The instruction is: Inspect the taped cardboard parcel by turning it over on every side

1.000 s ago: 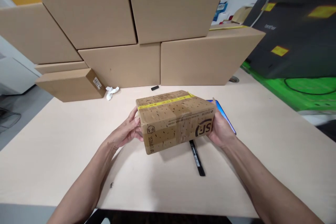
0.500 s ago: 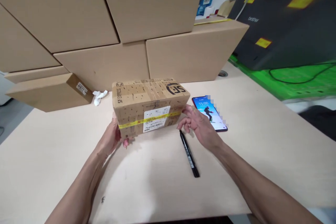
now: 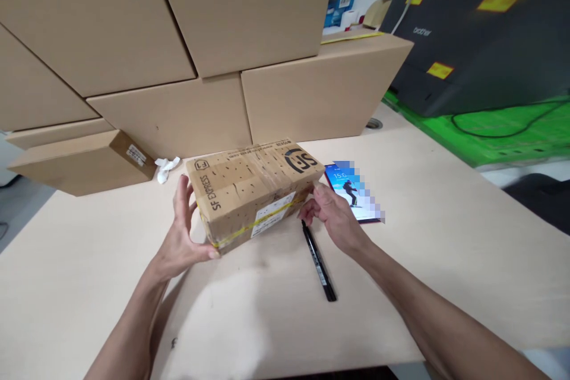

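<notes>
A brown cardboard box [image 3: 249,181] marked SF Express is held between my two hands, its top tipped toward me. Yellow tape and a white label [image 3: 271,217] run along its near side. At the box's left end, my left hand [image 3: 184,234] has its thumb at the near lower corner and its fingers spread along the end. My right hand [image 3: 332,211] grips the near right corner, fingers curled partly under it. A black marker pen [image 3: 318,261] lies on the table just below my right hand. Behind that hand rests a phone [image 3: 356,193] with its screen lit.
Large cardboard boxes [image 3: 262,12] are stacked along the back of the table [image 3: 445,261]. A smaller flat box [image 3: 66,163] and crumpled white paper [image 3: 167,169] lie at the left. A dark brother machine [image 3: 472,53] stands on a green surface [image 3: 503,136] at the right.
The box has tipped, so more of its top and less of its labelled side shows. My left hand has shifted from beneath the left end to around it, thumb toward me.
</notes>
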Demonstrator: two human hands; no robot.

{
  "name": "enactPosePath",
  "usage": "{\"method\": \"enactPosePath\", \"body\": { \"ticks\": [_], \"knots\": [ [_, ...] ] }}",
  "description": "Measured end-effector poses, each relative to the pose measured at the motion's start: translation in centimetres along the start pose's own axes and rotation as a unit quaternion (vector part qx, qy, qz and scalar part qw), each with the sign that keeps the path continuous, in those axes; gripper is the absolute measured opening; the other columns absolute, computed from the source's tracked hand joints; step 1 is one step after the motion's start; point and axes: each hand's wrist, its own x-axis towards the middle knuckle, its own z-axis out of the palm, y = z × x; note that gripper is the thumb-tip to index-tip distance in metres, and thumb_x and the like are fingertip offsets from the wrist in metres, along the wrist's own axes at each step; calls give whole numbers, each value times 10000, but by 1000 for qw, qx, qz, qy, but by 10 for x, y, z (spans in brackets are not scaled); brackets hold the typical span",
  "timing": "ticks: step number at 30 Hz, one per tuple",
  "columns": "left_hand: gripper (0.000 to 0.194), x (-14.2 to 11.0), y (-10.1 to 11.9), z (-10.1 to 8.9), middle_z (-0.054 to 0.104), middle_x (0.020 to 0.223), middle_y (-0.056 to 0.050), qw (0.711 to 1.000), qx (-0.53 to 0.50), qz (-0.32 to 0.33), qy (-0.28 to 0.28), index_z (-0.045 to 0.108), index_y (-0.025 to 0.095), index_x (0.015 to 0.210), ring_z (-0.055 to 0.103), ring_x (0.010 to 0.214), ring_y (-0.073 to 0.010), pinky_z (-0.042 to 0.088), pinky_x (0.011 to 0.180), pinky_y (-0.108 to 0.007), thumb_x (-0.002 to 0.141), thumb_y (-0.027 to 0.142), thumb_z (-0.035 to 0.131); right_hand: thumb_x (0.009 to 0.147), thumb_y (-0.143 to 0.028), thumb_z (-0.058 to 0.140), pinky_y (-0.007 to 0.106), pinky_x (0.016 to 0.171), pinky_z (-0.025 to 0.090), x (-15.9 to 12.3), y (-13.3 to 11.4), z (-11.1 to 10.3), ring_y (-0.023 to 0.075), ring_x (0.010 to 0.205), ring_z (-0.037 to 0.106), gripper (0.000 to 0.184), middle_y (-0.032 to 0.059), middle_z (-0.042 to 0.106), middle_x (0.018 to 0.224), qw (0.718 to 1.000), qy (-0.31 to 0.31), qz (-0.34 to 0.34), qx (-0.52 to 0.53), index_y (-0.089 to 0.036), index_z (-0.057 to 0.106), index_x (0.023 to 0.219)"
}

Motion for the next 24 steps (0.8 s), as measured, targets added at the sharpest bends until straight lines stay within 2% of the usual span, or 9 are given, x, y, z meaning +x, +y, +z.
{"method": "enactPosePath", "body": {
  "ticks": [3,6,8,11,14,16,19,22,24],
  "knots": [
    [1666,-6,-5,9,136,1821,-197,993,112,43,2,5,347,1748,150,1675,-537,101,1343,-757,484,565,1068,959,-756,613,374,642,568,3,-4,-2,215,751,683,550,19,668,844,1000,8,-3,-11,-273,688,1209],
    [1625,-9,-7,19,154,1805,-213,988,137,64,38,-2,318,1745,121,1680,-535,156,1345,-730,528,503,1060,969,-711,605,389,681,569,4,-17,-11,234,813,683,579,49,708,943,996,-13,-2,-85,-286,670,1357],
    [1556,-6,-7,22,189,1793,-205,991,96,56,68,26,319,1739,161,1679,-509,233,1341,-689,573,515,1037,941,-705,621,391,669,533,2,-30,-20,243,784,672,618,71,733,982,980,-41,2,-194,-274,672,1381],
    [1412,2,-6,18,305,1747,-163,993,18,13,116,86,364,1718,300,1644,-442,347,1310,-623,648,538,992,896,-655,679,369,637,443,-4,-43,-28,250,672,642,660,54,719,794,902,-127,31,-412,-231,671,1401],
    [1281,10,-9,10,455,1630,-131,988,-38,-21,146,226,370,1667,475,1526,-394,517,1181,-528,647,529,986,887,-409,707,356,629,392,-15,-42,-22,293,688,660,628,43,676,677,809,-194,52,-552,-181,620,1466],
    [1172,13,-11,5,524,1552,-114,986,-66,-27,152,318,361,1621,550,1443,-362,581,1083,-455,662,491,979,907,-248,617,367,641,403,-19,-35,-15,308,715,673,560,66,693,713,786,-214,42,-579,-168,599,1460],
    [1044,14,-12,1,589,1463,-93,985,-81,-26,152,396,356,1571,601,1371,-329,608,1009,-397,697,425,962,960,-196,481,398,658,456,-12,-21,-12,309,712,681,459,109,730,802,804,-169,39,-568,-194,588,1406],
    [993,13,-9,2,629,1404,-83,985,-85,-30,149,434,345,1539,638,1316,-313,612,987,-380,698,404,957,999,-290,465,486,828,557,6,-9,-20,357,972,736,465,198,744,1167,853,-21,-10,-521,-227,548,1452],
    [966,12,-5,3,653,1379,-78,984,-92,-36,151,466,329,1512,657,1284,-303,606,990,-375,686,411,961,1005,-420,510,559,976,559,15,-6,-26,380,1150,708,499,210,684,1342,887,55,-62,-455,-232,552,1465]
  ]
}}
